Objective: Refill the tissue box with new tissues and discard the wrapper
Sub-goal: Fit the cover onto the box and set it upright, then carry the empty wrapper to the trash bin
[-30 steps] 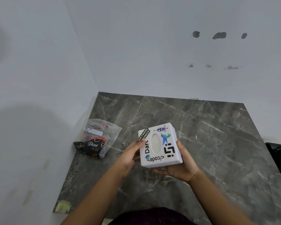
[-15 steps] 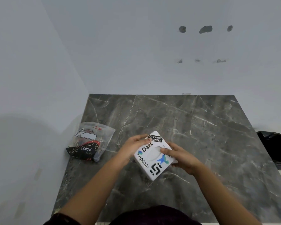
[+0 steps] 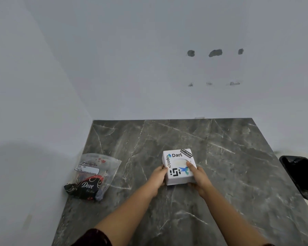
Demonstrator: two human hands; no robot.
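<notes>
A white square tissue box [image 3: 178, 166] with stickers and an oval top opening rests on the dark marble table [image 3: 220, 157], near its middle. My left hand [image 3: 158, 176] grips the box's left side. On the right side, my right hand [image 3: 198, 176] holds it, with a finger lying on the top next to the opening. A clear plastic packet [image 3: 94, 174] with a dark "Dove" tissue pack inside lies at the table's left edge, apart from both hands.
White walls close off the table at the back and on the left. A black bin [image 3: 300, 176] with a dark liner stands off the table's right edge.
The box was held up above the table, turned in my hands, and now sits flat on the table with its opening up. Both hands stay on it.
</notes>
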